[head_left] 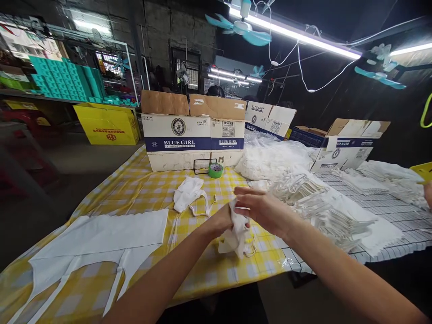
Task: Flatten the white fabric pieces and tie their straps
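Observation:
Over the yellow checked cloth, my left hand (222,220) is closed on a small bunched white garment (239,231) with thin cords hanging from it. Its fingers are partly hidden by the fabric. My right hand (261,207) is at the garment's upper right side, fingers stretched out and slightly blurred; whether they touch the fabric I cannot tell. Another crumpled white garment (189,193) with a thin strap lies just beyond my left hand. At the left, a larger white garment (101,238) with long straps is spread flat.
A Blue Girl carton (194,146) stands at the back, with green tape (215,170) and a dark wire frame before it. Rightward are a clear bag (273,157) of white goods and stacked white garments (324,211). Part of another person's hand (428,193) shows at the right edge.

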Demonstrator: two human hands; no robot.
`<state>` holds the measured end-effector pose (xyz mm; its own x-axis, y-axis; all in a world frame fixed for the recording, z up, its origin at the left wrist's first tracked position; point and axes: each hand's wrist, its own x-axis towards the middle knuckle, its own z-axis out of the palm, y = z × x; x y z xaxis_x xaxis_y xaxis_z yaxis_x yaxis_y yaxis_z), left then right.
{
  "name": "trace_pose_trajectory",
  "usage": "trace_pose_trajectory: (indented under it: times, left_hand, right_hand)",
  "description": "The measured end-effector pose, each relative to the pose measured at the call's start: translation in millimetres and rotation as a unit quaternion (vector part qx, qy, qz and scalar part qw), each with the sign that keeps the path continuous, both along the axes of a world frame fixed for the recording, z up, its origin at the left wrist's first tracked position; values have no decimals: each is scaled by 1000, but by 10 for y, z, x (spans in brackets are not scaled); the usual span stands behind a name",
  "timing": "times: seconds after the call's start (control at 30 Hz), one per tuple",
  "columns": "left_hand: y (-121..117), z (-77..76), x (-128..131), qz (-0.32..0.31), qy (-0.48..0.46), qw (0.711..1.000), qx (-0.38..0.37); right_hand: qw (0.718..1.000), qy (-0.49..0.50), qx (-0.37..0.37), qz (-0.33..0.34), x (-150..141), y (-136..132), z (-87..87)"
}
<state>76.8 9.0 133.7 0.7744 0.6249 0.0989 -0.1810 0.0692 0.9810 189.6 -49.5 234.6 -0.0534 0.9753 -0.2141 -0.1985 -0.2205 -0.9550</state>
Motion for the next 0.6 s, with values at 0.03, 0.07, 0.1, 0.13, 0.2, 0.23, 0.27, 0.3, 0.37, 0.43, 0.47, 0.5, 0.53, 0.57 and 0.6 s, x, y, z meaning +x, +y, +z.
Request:
trace_pose_trajectory:
  times: [0.03,0.07,0.1,0.13,0.2,0.23,0.27,0.3,0.37,0.43,0.47,0.5,0.53,0.57,0.6]
  left_hand:
    - [-39,-19,40,-47,-13,999,-20]
    - [-67,-23,75,-83,-26,996,-33]
    - [-78,-15,101,-111,-37,992,-41]
    - [-70,0,117,-129,-47,990,-44]
    - [0,38,114,-155,-69,984,-50]
    - [52,54,96,-164,-74,982,-50]
    - [107,65,71,-174,-73,981,-48]
    - [155,71,41,-185,-66,979,-46]
    - [212,74,-13,-214,-46,975,-51]
    - [198,85,-42,-241,-22,968,-68]
    - [170,100,-45,-256,-9,963,-84]
    - [134,125,-46,-276,6,955,-105]
    - [95,159,-46,-295,22,947,-128]
    - [57,199,-50,-317,37,936,-151]
    - [26,240,-60,-339,53,923,-173]
  right_hand:
    - [998,-63,0,29,-17,7,13]
    - [990,-130,6,59,-21,26,17]
    - [978,-189,26,83,-10,53,14]
    - [966,-235,57,98,16,84,2]
    - [947,-278,134,85,104,136,-33]
    - [943,-278,169,72,160,151,-51]
    - [940,-272,193,72,218,157,-65]
    - [939,-263,204,86,275,156,-76]
    - [940,-240,202,134,371,148,-97]
    - [941,-218,183,186,426,153,-134]
    - [941,-208,172,206,437,163,-163]
    - [940,-201,162,223,436,179,-198]
    - [938,-196,153,243,427,197,-238]
    - [935,-191,142,264,413,218,-280]
    - [932,-183,130,285,396,239,-322]
